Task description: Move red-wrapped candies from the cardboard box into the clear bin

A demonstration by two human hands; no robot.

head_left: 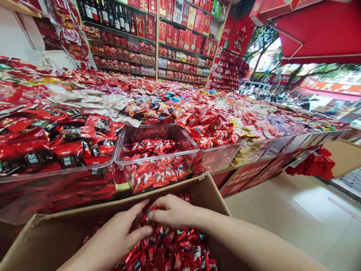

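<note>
Both hands reach into a cardboard box (62,233) that holds a heap of small red-wrapped candies (169,250). My left hand (125,227) is over the heap, its thumb and fingers apart, with no candy visible in its grasp. Beside it on the right, my right hand (170,211) has its thumb and fingers drawn together around a small red-wrapped candy (148,213), which is partly hidden. Just beyond the box stands a clear plastic bin (158,155), partly filled with similar red candies (153,146).
A bin of larger red and black packets (70,146) stands at the left. More candy heaps (214,130) stretch right and back. Shelves (158,41) with bottles and red boxes rise behind. Tiled floor (270,210) shows at the right, below hanging red cloth (316,163).
</note>
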